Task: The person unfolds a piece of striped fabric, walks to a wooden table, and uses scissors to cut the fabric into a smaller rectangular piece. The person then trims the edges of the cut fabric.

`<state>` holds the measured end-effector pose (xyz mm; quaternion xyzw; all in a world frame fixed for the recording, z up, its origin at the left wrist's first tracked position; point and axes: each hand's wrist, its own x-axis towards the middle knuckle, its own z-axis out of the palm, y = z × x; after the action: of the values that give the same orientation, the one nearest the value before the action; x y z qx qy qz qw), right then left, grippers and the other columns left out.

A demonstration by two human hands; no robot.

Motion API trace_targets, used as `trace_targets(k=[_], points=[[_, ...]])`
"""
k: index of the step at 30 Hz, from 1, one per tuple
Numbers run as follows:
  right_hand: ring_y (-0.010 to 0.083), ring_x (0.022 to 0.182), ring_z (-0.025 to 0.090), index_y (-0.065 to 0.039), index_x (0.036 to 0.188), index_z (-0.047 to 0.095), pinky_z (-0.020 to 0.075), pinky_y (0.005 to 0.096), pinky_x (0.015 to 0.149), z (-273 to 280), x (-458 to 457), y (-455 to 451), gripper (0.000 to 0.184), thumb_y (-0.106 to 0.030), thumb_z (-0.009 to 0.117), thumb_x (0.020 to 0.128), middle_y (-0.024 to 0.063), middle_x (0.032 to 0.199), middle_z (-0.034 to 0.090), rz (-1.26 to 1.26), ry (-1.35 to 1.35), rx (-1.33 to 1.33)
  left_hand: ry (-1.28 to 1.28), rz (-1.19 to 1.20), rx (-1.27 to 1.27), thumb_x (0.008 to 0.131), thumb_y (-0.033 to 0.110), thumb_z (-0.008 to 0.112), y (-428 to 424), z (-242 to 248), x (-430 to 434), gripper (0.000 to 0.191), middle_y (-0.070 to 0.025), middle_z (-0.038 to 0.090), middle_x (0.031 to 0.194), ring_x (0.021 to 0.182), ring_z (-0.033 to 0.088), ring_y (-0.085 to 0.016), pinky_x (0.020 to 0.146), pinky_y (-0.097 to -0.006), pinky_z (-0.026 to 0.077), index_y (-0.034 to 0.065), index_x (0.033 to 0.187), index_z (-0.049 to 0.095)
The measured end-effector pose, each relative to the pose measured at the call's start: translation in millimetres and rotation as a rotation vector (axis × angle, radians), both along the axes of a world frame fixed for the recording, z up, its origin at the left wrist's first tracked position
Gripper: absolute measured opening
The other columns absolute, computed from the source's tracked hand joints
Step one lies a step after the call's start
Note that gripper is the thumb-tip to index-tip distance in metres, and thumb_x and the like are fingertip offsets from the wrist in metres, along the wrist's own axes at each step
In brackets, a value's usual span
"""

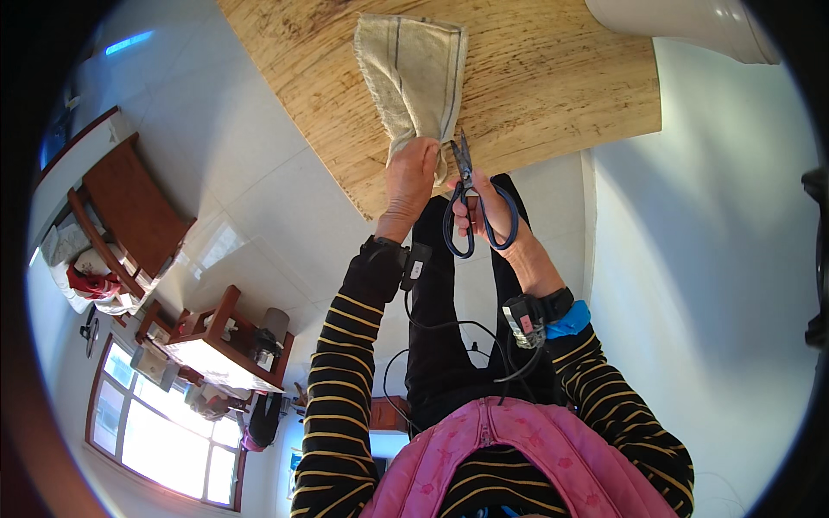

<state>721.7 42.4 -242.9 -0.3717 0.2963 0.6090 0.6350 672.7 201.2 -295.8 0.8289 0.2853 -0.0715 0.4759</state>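
A beige cloth (414, 71) with dark stripes and a frayed left edge lies on the wooden tabletop (537, 71). My left hand (414, 169) grips its near end, bunched close to the table's front edge. In my right hand (489, 210) is a pair of scissors (464, 158) with dark blue loop handles. Their blades point away from me and stand slightly apart, just right of the gathered cloth. Whether the tips touch the cloth, I cannot tell.
A pale rounded container (686, 26) stands at the table's far right corner. The white wall (699, 226) rises close on the right. Brown wooden furniture (139, 201) is off to the left on the tiled floor. Black cables (453, 322) hang from my wrist devices.
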Motion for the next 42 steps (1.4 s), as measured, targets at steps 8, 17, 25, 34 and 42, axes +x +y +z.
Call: trace_targets(k=[8, 17, 25, 34, 42], points=[[0.0089, 0.053, 0.052, -0.006, 0.107, 0.053, 0.0438, 0.0224, 0.047, 5, 2, 2, 0.056, -0.060, 0.049, 0.091, -0.0008, 0.066, 0.052, 0.138, -0.154, -0.115, -0.090, -0.013, 0.180, 0.092, 0.018, 0.051, -4, 1, 7, 0.012, -0.0129, 0.059, 0.085, 0.080, 0.057, -0.037, 0.069, -0.0462, 0.044, 0.0082, 0.093, 0.058], [0.0099, 0.052, 0.052, -0.005, 0.105, 0.053, 0.0424, 0.0222, 0.047, 2, 10, -3, 0.057, -0.060, 0.049, 0.091, -0.0010, 0.065, 0.051, 0.200, -0.090, -0.044, -0.096, -0.033, 0.087, 0.090, 0.015, 0.054, -6, 3, 5, 0.010, -0.0133, 0.059, 0.087, 0.080, 0.057, -0.037, 0.068, -0.0448, 0.044, 0.0060, 0.093, 0.058], [0.0088, 0.057, 0.050, -0.007, 0.111, 0.053, 0.0444, 0.0227, 0.052, -15, 9, 2, 0.051, -0.055, 0.049, 0.093, -0.0008, 0.069, 0.051, 0.055, -0.107, 0.024, -0.126, -0.036, -0.040, 0.089, 0.013, 0.056, -7, 1, 1, 0.011, -0.0132, 0.060, 0.088, 0.081, 0.059, -0.035, 0.069, -0.0412, 0.046, 0.0049, 0.095, 0.060], [0.0083, 0.061, 0.048, -0.008, 0.118, 0.053, 0.0427, 0.0221, 0.055, -21, 13, -5, 0.047, -0.050, 0.047, 0.096, -0.0014, 0.072, 0.050, 0.144, -0.203, 0.067, -0.073, -0.041, -0.058, 0.080, 0.011, 0.067, -8, -9, -1, 0.033, -0.0087, 0.060, 0.093, 0.081, 0.062, -0.024, 0.073, -0.0351, 0.048, 0.0058, 0.111, 0.056], [0.0057, 0.058, 0.046, -0.008, 0.112, 0.056, 0.0385, 0.0197, 0.053, -15, 26, -12, 0.042, -0.046, 0.049, 0.096, -0.0032, 0.069, 0.049, 0.256, -0.339, 0.022, 0.056, -0.159, 0.305, 0.063, 0.027, 0.082, -26, -12, 8, 0.054, -0.0059, 0.055, 0.098, 0.097, 0.054, -0.026, 0.080, -0.0390, 0.037, 0.0089, 0.104, 0.051]])
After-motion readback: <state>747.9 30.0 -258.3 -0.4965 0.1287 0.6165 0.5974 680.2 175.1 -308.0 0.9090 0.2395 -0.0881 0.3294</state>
